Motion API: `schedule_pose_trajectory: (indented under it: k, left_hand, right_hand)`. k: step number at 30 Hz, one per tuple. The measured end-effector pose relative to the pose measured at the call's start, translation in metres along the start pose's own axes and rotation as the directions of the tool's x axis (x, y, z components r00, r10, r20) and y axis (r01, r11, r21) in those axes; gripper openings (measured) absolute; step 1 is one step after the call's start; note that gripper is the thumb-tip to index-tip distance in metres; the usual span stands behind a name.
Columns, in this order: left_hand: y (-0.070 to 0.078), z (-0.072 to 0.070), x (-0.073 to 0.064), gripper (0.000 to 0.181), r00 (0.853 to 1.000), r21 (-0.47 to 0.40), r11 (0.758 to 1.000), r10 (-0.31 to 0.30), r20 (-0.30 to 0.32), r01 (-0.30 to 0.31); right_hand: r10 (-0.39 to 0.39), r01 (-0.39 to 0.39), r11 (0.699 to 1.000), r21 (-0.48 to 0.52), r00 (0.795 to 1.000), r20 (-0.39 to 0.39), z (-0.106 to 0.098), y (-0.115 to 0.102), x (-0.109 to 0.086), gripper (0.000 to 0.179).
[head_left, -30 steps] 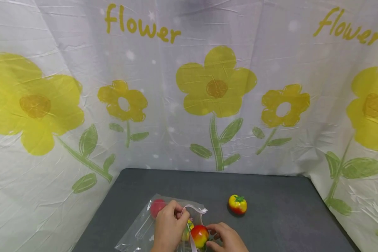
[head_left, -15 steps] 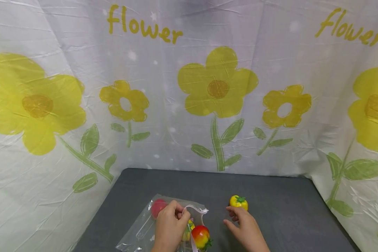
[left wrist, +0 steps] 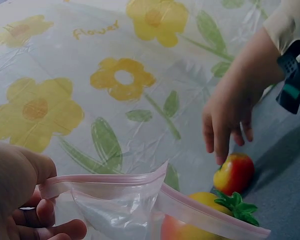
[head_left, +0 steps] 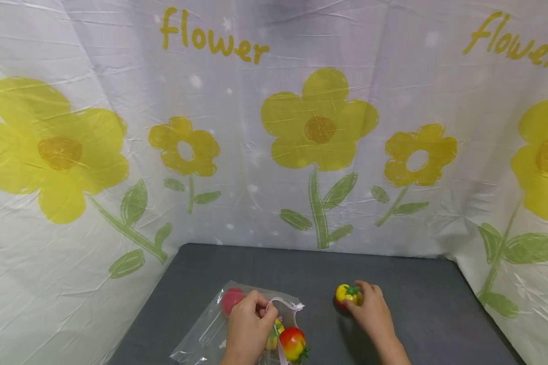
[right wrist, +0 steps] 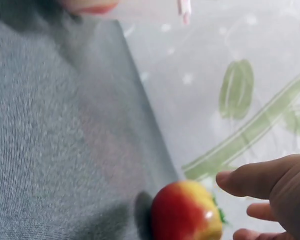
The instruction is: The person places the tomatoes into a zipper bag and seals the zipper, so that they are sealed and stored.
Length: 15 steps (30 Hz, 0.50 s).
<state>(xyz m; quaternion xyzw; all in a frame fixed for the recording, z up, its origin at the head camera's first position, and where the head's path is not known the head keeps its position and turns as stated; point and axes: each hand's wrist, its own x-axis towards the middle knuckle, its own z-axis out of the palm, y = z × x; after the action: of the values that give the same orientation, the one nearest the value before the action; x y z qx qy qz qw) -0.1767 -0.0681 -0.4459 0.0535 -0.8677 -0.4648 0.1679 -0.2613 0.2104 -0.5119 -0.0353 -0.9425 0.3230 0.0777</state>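
Note:
My left hand (head_left: 248, 327) pinches the pink zip rim of a clear plastic bag (head_left: 205, 332), holding its mouth up. Through the plastic show a round red thing (head_left: 232, 300) and a yellow one partly behind my fingers. A larger red-and-yellow toy fruit (head_left: 293, 343) with a green leafy top lies at the bag's mouth. To the right, my right hand (head_left: 375, 312) reaches over a second red-and-yellow toy fruit (head_left: 342, 293) on the table. Its thumb (right wrist: 240, 182) is spread apart from that fruit in the right wrist view, while the fingers hang just above it in the left wrist view.
A dark grey table (head_left: 420, 284) carries everything. White cloth (head_left: 255, 213) printed with yellow flowers rises behind its far edge and along both sides.
My right hand has left the fruit at the bag's mouth and moved right, to the second fruit. My left hand keeps its pinch on the bag's rim.

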Motion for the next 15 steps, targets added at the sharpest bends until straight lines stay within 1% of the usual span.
schedule_pose_trajectory:
  k: [4,10,15]
  left_hand:
    - [0.001,0.001,0.000,0.018,1.000,-0.007,1.000,-0.004,0.007,0.004]
    - [0.001,0.001,-0.001,0.019,1.000,-0.014,1.000,-0.008,0.011,0.008]
    - [-0.001,0.002,-0.001,0.019,1.000,-0.023,1.000,-0.014,0.019,0.015]
  right_hand:
    - [0.050,-0.050,0.999,-0.016,0.998,0.039,0.005,0.009,0.007,0.071]
    - [0.061,-0.059,0.998,-0.028,0.994,0.086,0.011,0.018,0.013,0.064]
    - [0.067,-0.066,0.998,-0.014,0.994,0.084,0.013,0.021,0.013,0.063]
